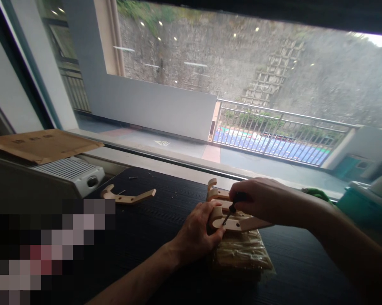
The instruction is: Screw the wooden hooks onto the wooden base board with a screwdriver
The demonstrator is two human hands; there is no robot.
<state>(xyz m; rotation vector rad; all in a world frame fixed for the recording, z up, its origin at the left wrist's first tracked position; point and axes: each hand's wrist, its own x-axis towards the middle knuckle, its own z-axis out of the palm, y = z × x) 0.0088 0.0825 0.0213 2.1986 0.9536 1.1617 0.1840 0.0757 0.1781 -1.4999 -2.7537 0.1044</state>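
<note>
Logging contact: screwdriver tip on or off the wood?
On: the screwdriver in the right hand meets the wooden hook beside the left hand.

The right hand (259, 197) covered most of the handle of the screwdriver (232, 208), whose tip was too small to show how it sat. The fingers of the left hand (195, 226) hid part of the wooden hook (231, 225). A green thing (319, 194) lay partly behind the right arm. The right edge cut off a teal container (352, 207); the left cut an envelope (48, 144), its printing too blurred to read. Pixelated blocks (51, 250) masked the lower left corner.
</note>
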